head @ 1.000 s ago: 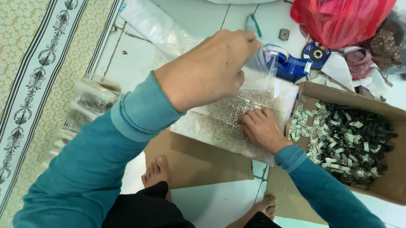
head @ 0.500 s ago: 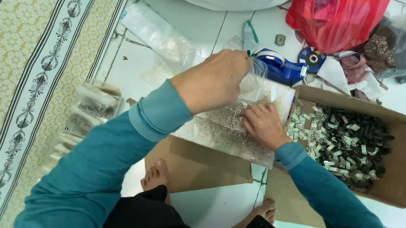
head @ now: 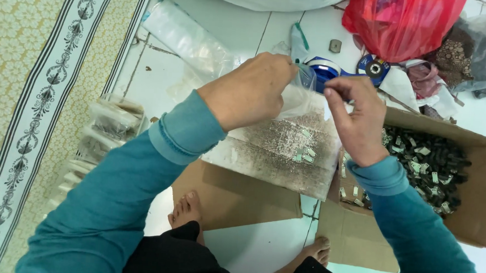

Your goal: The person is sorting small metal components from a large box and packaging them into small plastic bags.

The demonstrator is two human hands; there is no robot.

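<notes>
The left hand [head: 251, 90] is curled shut; its fingers pinch the top edge of a small clear bag [head: 301, 92]; the right hand [head: 354, 123] pinches the other side of that same top edge with thumb and first finger, and its other fingers are bent loosely; the two hands hold the bag up between them, just left of the cardboard box [head: 473, 193].

Under the bag lies one flat clear sheet [head: 275, 155] speckled with tiny bits; it sits just left of the box, on a flat piece of brown cardboard [head: 234, 200]; about four small green and silver pieces [head: 303, 153] lie on the sheet.

The one box is full of small dark and silver parts [head: 430, 163], too many to count.

Behind the box sits one red plastic bag [head: 404, 23]; beside it is one blue tape roller [head: 327, 71]; far left of the box is a pile of filled clear packets [head: 101, 137], and I cannot tell how many; past them lies one yellow patterned mat [head: 35, 76]; two bare feet [head: 186, 208] rest on the white tile floor [head: 163, 66] near the box.
</notes>
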